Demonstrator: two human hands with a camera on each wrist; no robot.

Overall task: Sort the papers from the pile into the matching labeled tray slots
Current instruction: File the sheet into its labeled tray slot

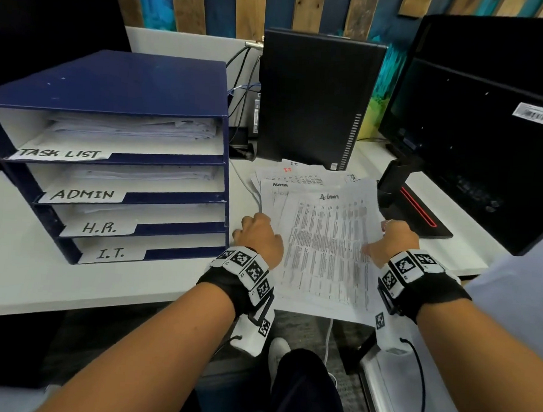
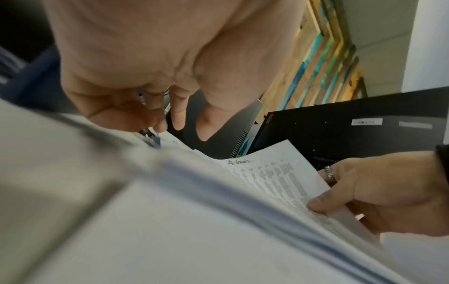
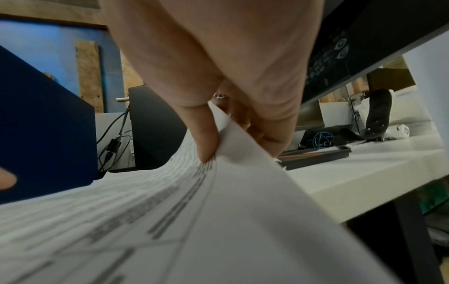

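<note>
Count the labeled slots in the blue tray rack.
4, stacked top to bottom in the blue tray rack: TASK LIST, ADMIN, H.R., and I.T. at the bottom. No more slots show.

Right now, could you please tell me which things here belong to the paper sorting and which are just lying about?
Job:
white printed sheet headed Admin
pile of printed papers
dark blue four-slot labelled tray
right hand
left hand

Lying about:
black computer tower
black monitor

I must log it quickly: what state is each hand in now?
Left hand: fingers curled on the paper pile; grip unclear.
Right hand: pinches the Admin sheet.
</note>
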